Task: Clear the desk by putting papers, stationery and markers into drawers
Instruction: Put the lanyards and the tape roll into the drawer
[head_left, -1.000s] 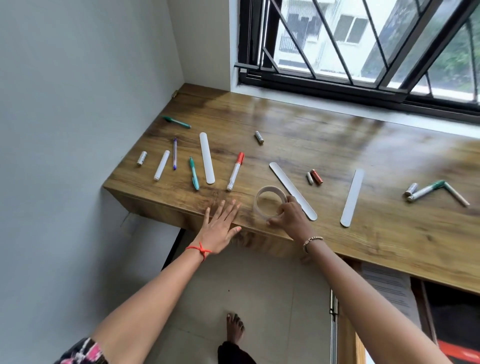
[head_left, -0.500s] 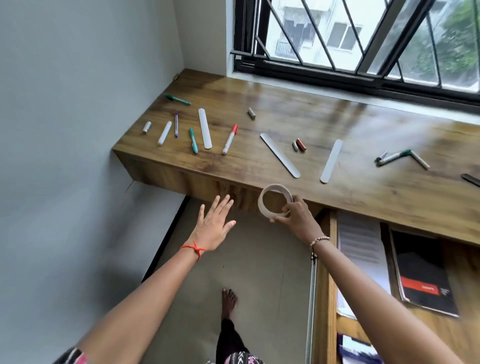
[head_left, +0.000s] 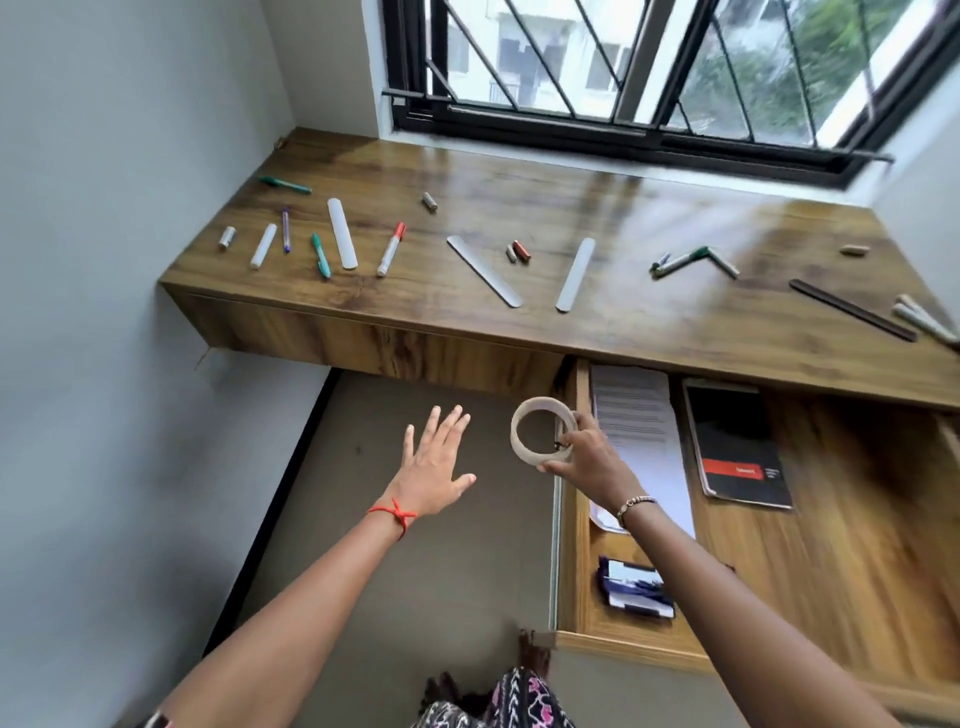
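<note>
My right hand (head_left: 589, 457) pinches a pale tape roll (head_left: 540, 430) in the air, just left of the open drawer (head_left: 852, 545) and below the desk's front edge. My left hand (head_left: 436, 465) hovers flat with fingers spread over the floor, holding nothing. On the wooden desk (head_left: 649, 322) lie several markers and pens, among them a red-capped marker (head_left: 391, 248) and a green pen (head_left: 321, 254), plus pale rulers (head_left: 483, 270) and a dark ruler (head_left: 852, 310). Inside the drawer lie a printed paper (head_left: 636, 415), a black booklet (head_left: 735, 441) and a small dark box (head_left: 636, 587).
A grey wall closes the left side and a barred window (head_left: 649, 67) runs behind the desk. The drawer's left wall (head_left: 569, 519) stands beside my right forearm. My patterned clothing (head_left: 514, 701) shows at the bottom above the brown floor (head_left: 415, 597).
My right hand has lifted the tape roll off the desk and carried it down and back toward the open drawer. My left hand left the desk edge and pulled back. The view widened.
</note>
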